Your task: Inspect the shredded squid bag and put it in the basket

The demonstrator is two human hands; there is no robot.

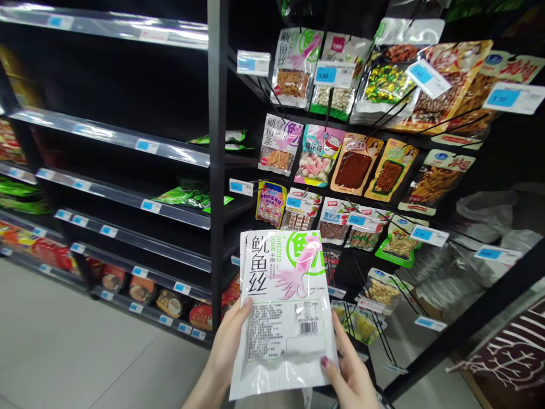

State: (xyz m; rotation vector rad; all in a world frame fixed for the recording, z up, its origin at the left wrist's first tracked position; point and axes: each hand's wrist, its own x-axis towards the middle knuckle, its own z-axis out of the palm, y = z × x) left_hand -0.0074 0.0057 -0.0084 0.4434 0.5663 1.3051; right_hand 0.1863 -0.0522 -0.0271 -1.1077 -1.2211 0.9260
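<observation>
A white bag of shredded squid (283, 335) faces me with its printed back, showing a pink squid drawing, a green circle and a barcode. Behind its upper left edge peeks the edge of what looks like another bag. My left hand (227, 346) grips the left side, thumb on the front. On the lower right side, my right hand (349, 369) holds on with its thumb pressed to the front. The other fingers of both hands are partly hidden behind the bag. Beyond it, a similar squid bag (297, 68) hangs on the top row of the rack.
Hooks with price tags carry several snack bags, among them a marshmallow bag (319, 156) and a brown snack pack (355, 165). Left of a black post (217, 142) are shelves with green packets (187, 197) and round bowls (142, 288). Clear plastic bags (481, 227) lie at right.
</observation>
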